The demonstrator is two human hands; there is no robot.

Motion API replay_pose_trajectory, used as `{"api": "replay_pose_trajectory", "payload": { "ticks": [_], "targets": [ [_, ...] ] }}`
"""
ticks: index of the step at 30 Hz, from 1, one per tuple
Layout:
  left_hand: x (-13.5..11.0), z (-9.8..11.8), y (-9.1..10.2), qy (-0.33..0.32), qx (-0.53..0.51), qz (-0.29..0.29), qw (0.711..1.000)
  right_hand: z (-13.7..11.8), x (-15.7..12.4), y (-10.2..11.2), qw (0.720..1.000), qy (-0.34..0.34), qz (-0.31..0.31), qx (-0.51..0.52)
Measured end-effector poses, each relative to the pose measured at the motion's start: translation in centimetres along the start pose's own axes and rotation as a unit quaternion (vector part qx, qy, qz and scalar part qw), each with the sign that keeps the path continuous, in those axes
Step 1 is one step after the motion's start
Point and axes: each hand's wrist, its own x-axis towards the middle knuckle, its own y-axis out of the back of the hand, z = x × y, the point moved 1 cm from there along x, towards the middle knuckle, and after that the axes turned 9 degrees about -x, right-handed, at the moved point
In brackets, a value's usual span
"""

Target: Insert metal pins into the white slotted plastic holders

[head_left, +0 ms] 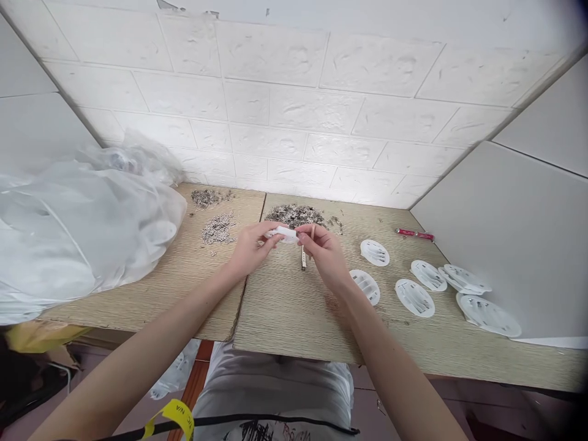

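Observation:
Over the middle of the table, my left hand [252, 246] pinches a white plastic disc [286, 233], tilted nearly edge-on. At its right end, my right hand [325, 252] has thumb and fingers closed; whatever they grip is too small or hidden to make out. Below those fingers a narrow pale stick with a dark end [304, 258] points toward me; I cannot tell whether it is held or lies on the table. Just behind both hands is a heap of small metal parts [296, 214]. Slotted white discs, such as a near one [366, 286], lie right of my right hand.
Two smaller piles of metal parts, one silvery [218, 229] and one darker [206, 197], lie left. A bulky translucent bag [92, 226] covers the table's left end. More discs [489, 315] overlap by the right panel, near a red stick-like object [414, 234]. A brick-pattern wall [294, 116] stands behind.

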Motion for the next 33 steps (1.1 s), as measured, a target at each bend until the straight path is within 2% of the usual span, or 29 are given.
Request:
{"api": "replay_pose_trajectory", "payload": {
  "ticks": [2,5,9,14,17,21,26,33],
  "targets": [
    [0.0,-0.2,-0.3,0.099,-0.070,0.012,0.993,0.1,0.1,0.1,0.999,-0.012,0.025,0.016],
    [0.1,-0.2,-0.8,0.207,-0.167,-0.011,0.964,0.4,0.2,0.2,0.997,-0.019,0.065,0.031],
    [0.2,0.1,-0.9,0.278,-0.228,-0.035,0.932,0.7,0.2,0.0,0.998,0.000,0.065,-0.001],
    [0.2,0.5,-1.1,0.291,-0.278,-0.026,0.915,0.5,0.0,-0.3,0.982,0.055,0.114,-0.138],
    [0.1,0.5,-1.2,0.295,-0.296,-0.021,0.908,0.2,-0.1,-0.4,0.971,0.087,0.111,-0.194],
    [0.0,0.5,-1.2,0.278,-0.308,-0.033,0.909,0.2,0.0,-0.2,0.970,0.084,0.097,-0.208],
    [0.0,0.5,-1.2,0.271,-0.351,-0.077,0.893,0.3,0.1,0.1,0.969,0.077,0.111,-0.207],
    [-0.2,0.5,-1.2,0.287,-0.348,-0.080,0.889,-0.2,-0.1,0.1,0.967,0.098,0.122,-0.200]
  ]
}}
